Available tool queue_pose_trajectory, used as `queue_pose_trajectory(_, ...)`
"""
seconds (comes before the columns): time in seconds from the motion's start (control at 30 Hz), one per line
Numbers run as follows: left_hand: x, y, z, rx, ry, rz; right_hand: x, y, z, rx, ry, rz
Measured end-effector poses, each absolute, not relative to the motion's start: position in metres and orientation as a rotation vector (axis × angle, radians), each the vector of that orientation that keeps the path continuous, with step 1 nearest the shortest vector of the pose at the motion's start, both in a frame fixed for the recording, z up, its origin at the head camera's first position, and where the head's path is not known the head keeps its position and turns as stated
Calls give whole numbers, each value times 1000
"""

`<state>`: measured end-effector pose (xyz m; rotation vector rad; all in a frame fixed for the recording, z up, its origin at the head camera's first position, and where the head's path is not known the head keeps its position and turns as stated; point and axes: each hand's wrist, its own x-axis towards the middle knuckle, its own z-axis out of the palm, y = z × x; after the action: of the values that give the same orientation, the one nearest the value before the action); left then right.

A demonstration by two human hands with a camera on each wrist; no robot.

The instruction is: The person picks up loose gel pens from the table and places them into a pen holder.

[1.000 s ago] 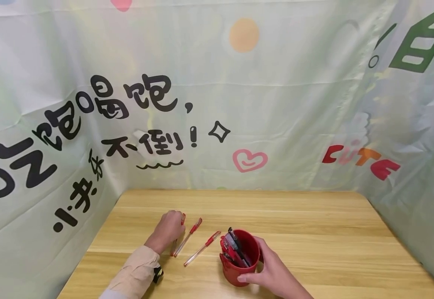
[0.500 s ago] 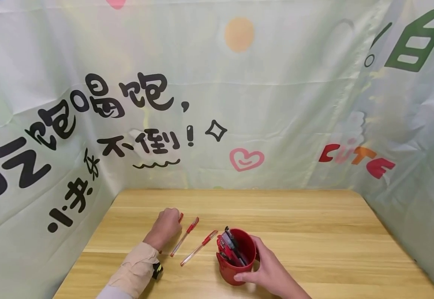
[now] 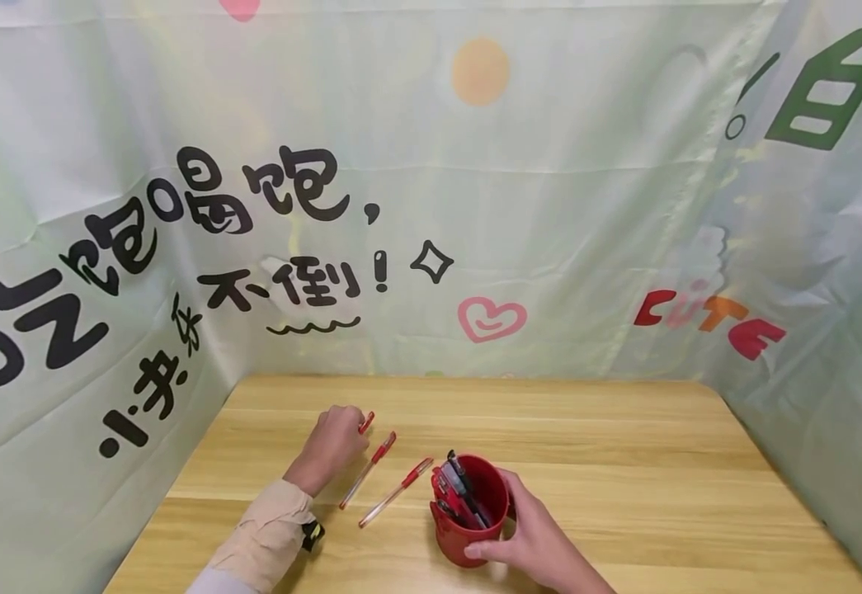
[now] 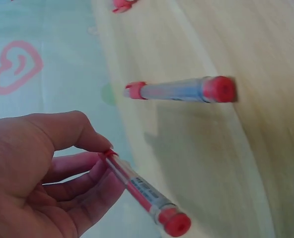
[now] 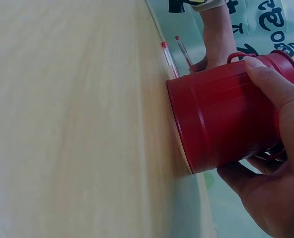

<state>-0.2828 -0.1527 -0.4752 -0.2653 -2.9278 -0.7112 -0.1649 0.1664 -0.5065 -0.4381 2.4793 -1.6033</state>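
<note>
The held pen [image 4: 142, 191], clear-barrelled with red parts, is over the left part of the table [image 3: 624, 450], pinched between the thumb and fingers of the left hand [image 3: 330, 445]; in the left wrist view its red end sticks out past the fingertips, and from the head view most of it is hidden behind the hand. Just to its right lies a second pen [image 3: 367, 470], and beyond that a third pen [image 3: 397, 492], both aslant on the wood, red grips toward the back, not touching each other. Near the third pen's right side is the cup [image 3: 460, 549], red, mouth up, with a small handle [image 5: 242, 56] on its wall. The right hand [image 3: 538, 528] grips it from the right, thumb on the near side and fingers round the far side. Inside, a bunch of pens [image 3: 463, 495], red and black, leans against the cup's left wall. The two hands are well apart. A tan sleeve [image 3: 263, 524] wraps the left forearm, with a black piece [image 3: 313, 535] at the wrist. Behind the table hangs a pale green cloth [image 3: 586, 206] printed with black characters, a pink heart [image 3: 492, 320] and the word CUTE.
</note>
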Motion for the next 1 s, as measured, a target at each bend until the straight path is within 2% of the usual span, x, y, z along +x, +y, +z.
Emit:
queue_pose_trajectory(0.23, -284, -148, -466, -302, -2819, -699, -165, 166, -508, -429, 2476, -1597)
queue_pose_trajectory(0.53, -272, -130, -421, -338, -2609, -882, -166, 166, -507, -386, 2451, -1606)
queue_pose_trajectory(1.0, -236, -98, -376, -428, -2356, -1446, -167, 166, -506, -359, 2438, -1607)
